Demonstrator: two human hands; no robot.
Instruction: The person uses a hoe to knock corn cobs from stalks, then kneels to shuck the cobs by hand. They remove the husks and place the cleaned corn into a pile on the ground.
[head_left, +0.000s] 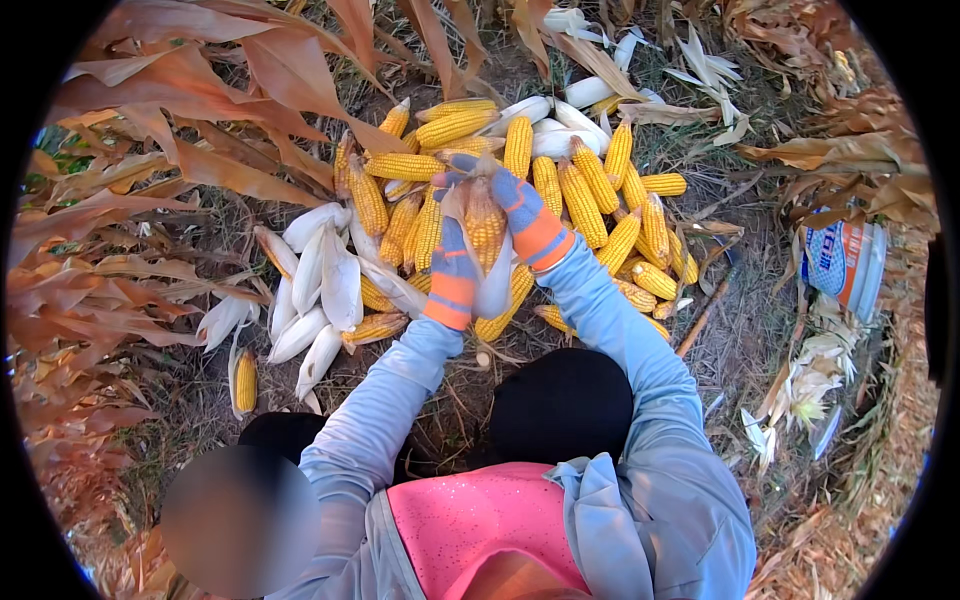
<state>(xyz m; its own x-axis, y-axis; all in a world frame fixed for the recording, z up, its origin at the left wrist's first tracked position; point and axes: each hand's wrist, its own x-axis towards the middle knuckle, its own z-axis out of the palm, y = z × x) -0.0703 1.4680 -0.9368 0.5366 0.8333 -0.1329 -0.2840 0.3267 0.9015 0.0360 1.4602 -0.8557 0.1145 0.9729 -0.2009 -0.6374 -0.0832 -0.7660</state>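
Note:
Both hands wear knitted gloves in grey-blue and orange. Between them is an ear of corn (484, 229), its tip up and its pale husk partly peeled, with yellow kernels showing. My left hand (454, 247) grips the ear's left side, its fingers partly hidden by the husk. On the right side, my right hand (523, 206) holds the husk near the tip. Husked yellow ears (581, 202) lie in a loose pile on the ground around and beyond the hands. Ears still in white husks (322, 277) lie to the left, and more husked-over ears (566, 139) lie at the pile's far edge.
Dry corn leaves (187, 97) hang over the left side. A blue, white and orange plastic bucket (844, 262) lies tipped at the right. A tool with a wooden handle (703, 315) rests right of the pile. One partly husked ear (245, 381) lies apart at lower left.

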